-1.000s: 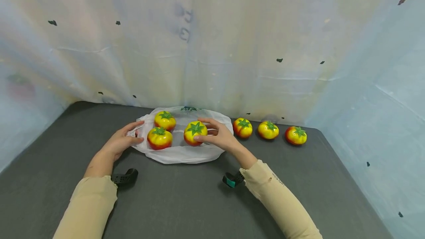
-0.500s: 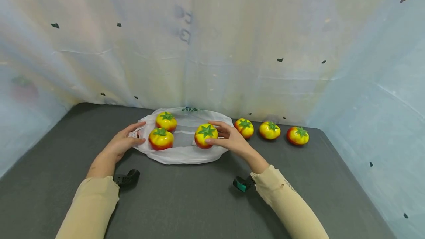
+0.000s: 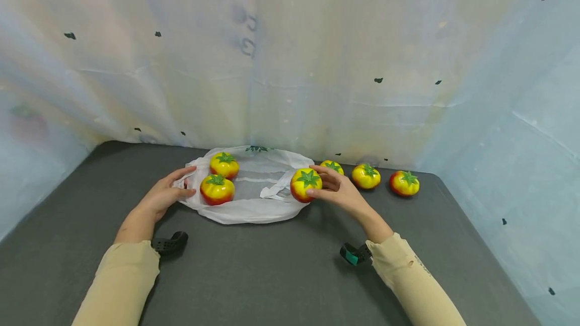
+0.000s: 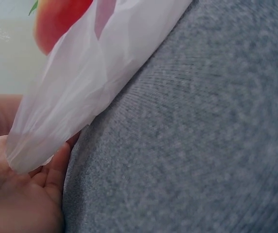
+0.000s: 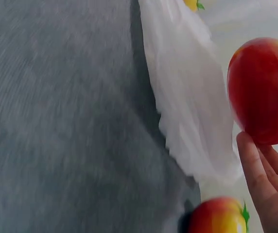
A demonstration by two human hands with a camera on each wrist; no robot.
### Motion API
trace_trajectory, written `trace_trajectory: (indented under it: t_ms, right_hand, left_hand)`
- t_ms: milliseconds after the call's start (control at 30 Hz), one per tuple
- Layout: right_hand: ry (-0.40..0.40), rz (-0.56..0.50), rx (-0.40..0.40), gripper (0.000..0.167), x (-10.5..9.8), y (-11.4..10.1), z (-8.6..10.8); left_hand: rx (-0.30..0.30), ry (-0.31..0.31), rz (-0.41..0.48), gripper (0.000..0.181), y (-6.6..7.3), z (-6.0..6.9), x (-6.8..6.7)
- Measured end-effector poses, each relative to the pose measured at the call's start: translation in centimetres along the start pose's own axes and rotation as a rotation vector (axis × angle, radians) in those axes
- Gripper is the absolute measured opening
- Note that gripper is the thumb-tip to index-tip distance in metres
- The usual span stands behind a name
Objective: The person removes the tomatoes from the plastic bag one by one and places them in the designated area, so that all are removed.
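In the head view my right hand (image 3: 337, 187) holds a glossy yellow-and-red tomato (image 3: 306, 185) with a green leafy top, over the right end of a white plastic bag (image 3: 254, 212). Fingers lie behind it and the thumb in front; the right wrist view shows its red underside (image 5: 260, 92) above the bag's edge. Two similar tomatoes, one farther back (image 3: 224, 165) and one nearer (image 3: 217, 190), lie at the bag's left end. My left hand (image 3: 165, 192) holds that end, with the bag's tip (image 4: 37, 150) between thumb and fingers in the left wrist view.
Right of the bag stand three more tomatoes in a row: one partly behind my right hand (image 3: 332, 166), a middle one (image 3: 366, 176) and a far right one (image 3: 404, 183). Pale sheeting (image 3: 290, 64) hangs behind the dark grey table (image 3: 254, 275).
My right hand has carried its tomato rightward from the bag's middle to its right end. A crumpled white strip of the bag now shows where it was. The left hand stays in place.
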State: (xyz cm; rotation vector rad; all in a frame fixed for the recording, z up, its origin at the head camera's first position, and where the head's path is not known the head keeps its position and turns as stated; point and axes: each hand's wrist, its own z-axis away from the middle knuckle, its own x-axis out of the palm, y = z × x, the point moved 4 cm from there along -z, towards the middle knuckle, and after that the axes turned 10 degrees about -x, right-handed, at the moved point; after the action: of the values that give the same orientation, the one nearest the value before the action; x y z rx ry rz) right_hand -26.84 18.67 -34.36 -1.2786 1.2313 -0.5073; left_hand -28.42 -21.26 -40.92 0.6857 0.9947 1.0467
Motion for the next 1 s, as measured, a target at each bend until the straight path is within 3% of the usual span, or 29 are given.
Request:
trace_trajectory:
  t_ms: [200, 500, 1000]
  right_hand:
    - [-0.014, -0.017, -0.004, 0.064, -1.3, 0.2, 0.8]
    - [-0.045, 0.024, 0.061, 0.063, -2.9, 1.6, 2.3]
    - [-0.079, 0.070, 0.104, 0.062, -4.5, 3.5, 3.5]
  left_hand:
    - [0.005, -0.005, -0.006, 0.079, 0.0, 0.1, -0.3]
    - [0.007, -0.014, -0.002, 0.079, -0.2, 0.1, -0.5]
    - [-0.009, -0.006, 0.001, 0.078, 0.0, 0.1, 0.1]
